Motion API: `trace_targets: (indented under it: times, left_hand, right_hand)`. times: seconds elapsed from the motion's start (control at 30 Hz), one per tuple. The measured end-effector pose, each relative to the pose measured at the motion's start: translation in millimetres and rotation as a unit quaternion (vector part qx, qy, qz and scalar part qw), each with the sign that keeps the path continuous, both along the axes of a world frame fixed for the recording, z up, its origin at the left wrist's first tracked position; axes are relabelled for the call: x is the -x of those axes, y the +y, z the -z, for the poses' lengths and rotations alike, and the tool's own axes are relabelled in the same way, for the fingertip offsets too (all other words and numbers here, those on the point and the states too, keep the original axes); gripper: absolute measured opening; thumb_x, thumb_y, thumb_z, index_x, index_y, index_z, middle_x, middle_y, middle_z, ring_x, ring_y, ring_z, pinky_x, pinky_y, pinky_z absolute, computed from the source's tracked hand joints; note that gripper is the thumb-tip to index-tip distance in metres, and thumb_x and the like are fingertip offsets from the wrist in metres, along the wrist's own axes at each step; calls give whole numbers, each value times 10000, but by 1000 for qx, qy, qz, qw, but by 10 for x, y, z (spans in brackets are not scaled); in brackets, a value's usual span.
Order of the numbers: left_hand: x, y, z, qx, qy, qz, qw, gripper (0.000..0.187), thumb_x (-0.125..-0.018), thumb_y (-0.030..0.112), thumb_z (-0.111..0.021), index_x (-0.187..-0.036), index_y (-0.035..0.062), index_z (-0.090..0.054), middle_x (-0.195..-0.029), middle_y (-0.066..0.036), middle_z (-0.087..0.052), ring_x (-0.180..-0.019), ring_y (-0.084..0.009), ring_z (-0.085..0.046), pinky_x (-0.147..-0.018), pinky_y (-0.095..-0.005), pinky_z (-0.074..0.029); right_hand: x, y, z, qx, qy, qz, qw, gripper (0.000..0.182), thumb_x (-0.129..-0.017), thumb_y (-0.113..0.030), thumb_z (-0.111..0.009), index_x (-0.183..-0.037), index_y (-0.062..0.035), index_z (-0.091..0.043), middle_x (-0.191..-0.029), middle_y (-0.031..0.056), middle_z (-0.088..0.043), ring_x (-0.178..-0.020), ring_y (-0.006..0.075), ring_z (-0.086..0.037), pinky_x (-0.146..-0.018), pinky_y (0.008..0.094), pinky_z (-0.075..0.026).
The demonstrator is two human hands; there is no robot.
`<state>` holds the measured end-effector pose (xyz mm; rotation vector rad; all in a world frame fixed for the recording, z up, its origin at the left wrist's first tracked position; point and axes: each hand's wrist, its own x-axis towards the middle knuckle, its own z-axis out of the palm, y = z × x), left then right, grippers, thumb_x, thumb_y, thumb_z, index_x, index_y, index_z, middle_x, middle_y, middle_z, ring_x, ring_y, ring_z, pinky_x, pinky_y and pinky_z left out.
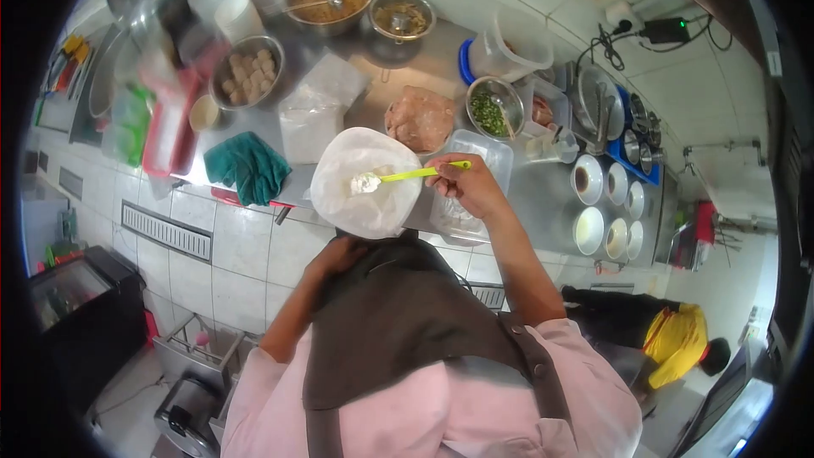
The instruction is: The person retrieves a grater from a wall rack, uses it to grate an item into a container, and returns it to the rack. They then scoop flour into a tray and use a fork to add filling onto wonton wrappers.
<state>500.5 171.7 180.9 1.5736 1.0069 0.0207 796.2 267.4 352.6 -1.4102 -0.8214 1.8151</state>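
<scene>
My right hand (pixel 465 182) is closed round the handle of a lime-green spoon (pixel 415 174). White powder (pixel 365 183) is heaped on the spoon's end, over the inside of a white tub (pixel 335 157). The tub overhangs the counter's front edge, close to my apron. At its near rim is my left hand (pixel 337 256), with its fingers hidden by the tub and apron. A mound of minced meat (pixel 420 117) lies just beyond the tub. Beside my right hand stands a clear plastic container (pixel 496 153) with some white stuff in it.
A green cloth (pixel 246 168) hangs over the counter edge, near clear plastic bags (pixel 314 110). Behind are a bowl of meatballs (pixel 248 72) and a bowl of chopped greens (pixel 490 110). Several small white bowls (pixel 588 231) stand right. A person in yellow (pixel 676 343) is at far right.
</scene>
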Motion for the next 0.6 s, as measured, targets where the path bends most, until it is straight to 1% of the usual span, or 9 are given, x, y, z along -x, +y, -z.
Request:
trace_targets:
  times: [0.03,0.1,0.17,0.23,0.37,0.47,0.53,0.57,0.6]
  left_hand:
    - [-5,29,-86,-1,1,10,1000,341,-924,245,-529,-1229,128,-629,-1204,-191,-624,-1112,-362,-588,-973,-437,-448]
    - [-26,80,-190,7,28,40,999,390,-923,206,-523,-1282,64,-578,-1237,-210,-607,-1150,-362,-568,-995,-418,-427]
    - [-26,60,-98,-6,14,39,999,386,-921,217,-532,-1267,53,-585,-1225,-210,-612,-1152,-360,-569,-993,-417,-430]
    - [16,14,50,-16,-3,40,999,384,-919,228,-542,-1252,43,-591,-1214,-210,-617,-1154,-357,-571,-990,-416,-432]
    - [72,-54,138,-10,51,36,998,384,-923,263,-544,-1237,50,-600,-1237,-219,-598,-1146,-386,-563,-969,-441,-448]
    - [38,-78,99,-12,73,32,997,395,-926,272,-546,-1244,40,-583,-1243,-219,-594,-1161,-379,-557,-975,-440,-445]
    - [0,-61,60,-8,73,33,997,395,-929,275,-545,-1248,44,-578,-1241,-215,-597,-1167,-375,-555,-980,-438,-442]
    - [-57,-49,24,-4,75,44,996,395,-930,274,-546,-1252,47,-575,-1244,-212,-596,-1172,-370,-553,-985,-435,-438]
    - [-109,-28,-1,-1,75,55,996,395,-930,273,-546,-1256,51,-572,-1247,-209,-596,-1177,-366,-552,-990,-432,-434]
  right_hand:
    - [-21,-29,35,8,32,18,999,185,-922,-80,-589,-1039,47,-653,-794,130,-671,-596,109,-570,-511,211,-413]
    - [-81,-68,162,15,66,36,997,189,-929,-84,-582,-1050,43,-651,-800,126,-672,-599,109,-573,-510,207,-411]
    - [-133,-116,231,21,101,54,993,193,-935,-89,-574,-1061,38,-649,-806,122,-673,-601,108,-576,-510,203,-409]
    - [-217,-191,251,9,172,77,982,207,-920,-95,-602,-1052,59,-640,-783,142,-666,-612,129,-584,-557,215,-463]
    - [-632,-463,217,-28,225,126,966,209,-919,-101,-604,-1041,64,-640,-778,140,-663,-623,135,-593,-569,214,-478]
    - [-1190,-780,249,-45,217,183,958,204,-919,-100,-600,-1026,69,-643,-779,133,-665,-630,135,-597,-566,210,-475]
    - [-1540,-933,305,-46,118,232,964,209,-916,-120,-616,-1027,53,-653,-807,118,-678,-644,143,-607,-589,240,-481]
    - [-1596,-938,310,-46,121,238,962,209,-916,-120,-616,-1027,53,-653,-807,118,-678,-644,143,-607,-589,240,-481]
    - [-1664,-917,306,-59,-21,213,975,192,-912,-113,-611,-1009,44,-662,-799,108,-674,-661,144,-614,-595,254,-483]
